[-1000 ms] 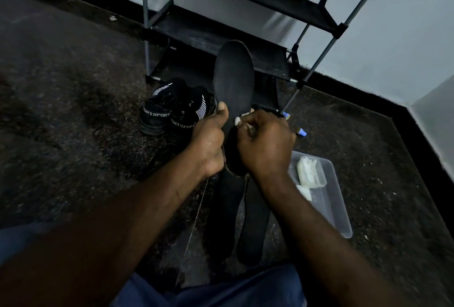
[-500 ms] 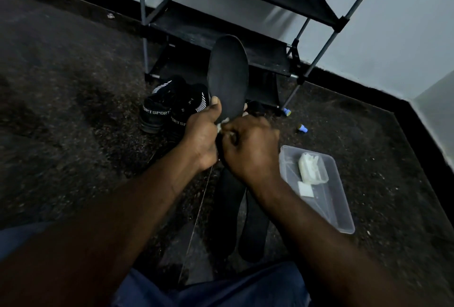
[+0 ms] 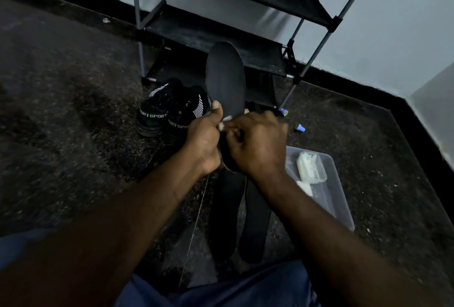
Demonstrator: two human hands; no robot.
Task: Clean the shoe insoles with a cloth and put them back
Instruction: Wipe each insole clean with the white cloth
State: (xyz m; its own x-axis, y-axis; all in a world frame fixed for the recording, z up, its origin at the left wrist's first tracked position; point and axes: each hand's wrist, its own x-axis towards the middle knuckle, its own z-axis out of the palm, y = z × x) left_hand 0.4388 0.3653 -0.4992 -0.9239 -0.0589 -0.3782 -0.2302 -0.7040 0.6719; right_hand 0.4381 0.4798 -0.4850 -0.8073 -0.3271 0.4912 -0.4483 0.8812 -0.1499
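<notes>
Two grips work one black insole [image 3: 226, 78], which stands upright in front of the shoe rack [image 3: 211, 34]. The left grip [image 3: 204, 139] clasps its lower half, thumb on the face. The right grip [image 3: 258, 144] pinches a white cloth [image 3: 226, 121], which over the last second has slid across to just beside that thumb. Wiping looks mid-stroke, with the toe end probably still to do. Two spare insoles [image 3: 227, 213] lie on the floor on my side of the rack, and the shoes [image 3: 172, 110] sit at its foot.
</notes>
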